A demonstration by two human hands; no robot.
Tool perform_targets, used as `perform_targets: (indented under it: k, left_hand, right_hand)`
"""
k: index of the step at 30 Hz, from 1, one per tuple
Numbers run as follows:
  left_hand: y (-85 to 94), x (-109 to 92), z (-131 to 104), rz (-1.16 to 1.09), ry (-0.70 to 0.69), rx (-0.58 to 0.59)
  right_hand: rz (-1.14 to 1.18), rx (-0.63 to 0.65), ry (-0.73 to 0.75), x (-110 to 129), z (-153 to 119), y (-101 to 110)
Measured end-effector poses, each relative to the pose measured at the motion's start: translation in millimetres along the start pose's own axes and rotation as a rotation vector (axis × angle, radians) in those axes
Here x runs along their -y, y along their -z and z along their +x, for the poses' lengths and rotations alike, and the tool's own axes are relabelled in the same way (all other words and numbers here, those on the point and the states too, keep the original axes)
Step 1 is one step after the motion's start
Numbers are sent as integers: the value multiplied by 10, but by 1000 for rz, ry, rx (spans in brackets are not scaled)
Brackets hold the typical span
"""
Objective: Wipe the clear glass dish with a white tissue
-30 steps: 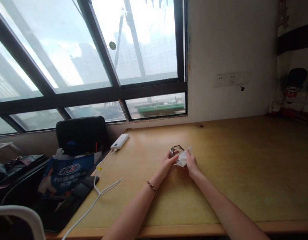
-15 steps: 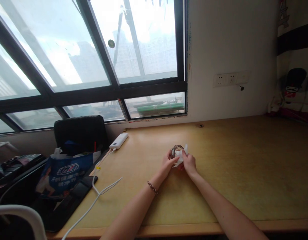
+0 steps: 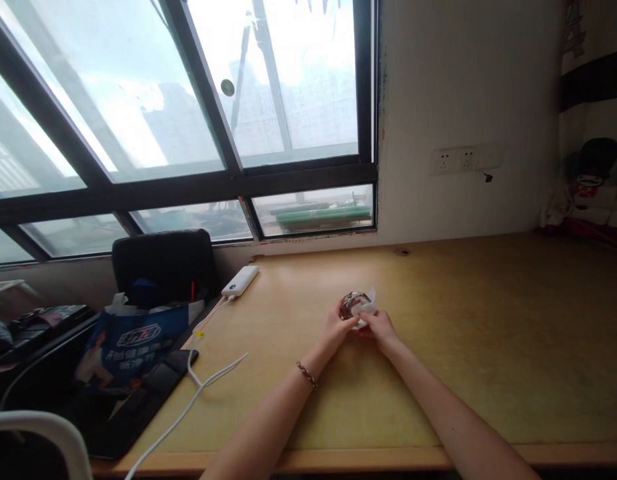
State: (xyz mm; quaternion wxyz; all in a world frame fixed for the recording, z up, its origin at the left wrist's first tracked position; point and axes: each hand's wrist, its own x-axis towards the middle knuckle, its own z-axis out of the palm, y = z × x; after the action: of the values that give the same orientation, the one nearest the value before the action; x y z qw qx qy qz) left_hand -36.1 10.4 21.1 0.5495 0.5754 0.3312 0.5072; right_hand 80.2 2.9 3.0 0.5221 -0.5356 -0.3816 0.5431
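Observation:
A small round object (image 3: 347,305), brown with a shiny light pattern, is held over the wooden table. I cannot make out its exact kind. My left hand (image 3: 338,325) is closed around its left and near side, thumb pointing right. White tissue (image 3: 367,307) lies against the object's right side. My right hand (image 3: 380,327) pinches this tissue, its thumb pressing it to the object. The two thumbs nearly meet at the front. Fingers under the object are mostly hidden.
The wooden table (image 3: 488,347) spreads out around my hands. A white power bank (image 3: 241,281) with a white cable (image 3: 201,387) lies at its left edge. Beyond that edge are a blue bag (image 3: 138,343) and a black chair (image 3: 163,260). Wall sockets (image 3: 455,160) are at the back.
My right thumb has moved slightly left and down over the tissue, which now stands up less. Both hands keep hold. The view has shifted slightly.

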Motion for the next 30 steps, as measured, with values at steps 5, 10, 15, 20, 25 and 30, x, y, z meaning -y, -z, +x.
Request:
perform_targets:
  k: [5, 10, 15, 20, 25, 30]
  left_hand:
    - [-24, -22, -37, 64, -21, 47]
    - [51, -65, -42, 55, -17, -7]
    - [102, -91, -59, -32, 45, -46]
    - [66, -57, -47, -55, 32, -84]
    - [107, -36, -2, 81, 45, -190]
    - [137, -20, 1, 245, -5, -245]
  right_hand:
    - [-306, -175, 305, 73, -55, 94]
    - [-627, -174, 628, 152, -178, 120]
    - [-651, -66, 736, 182, -216, 97]
    - [-447, -1, 555, 132, -136, 61]
    - [-334, 54, 369, 66, -34, 32]
    - [-407, 134, 339, 26, 26, 34]
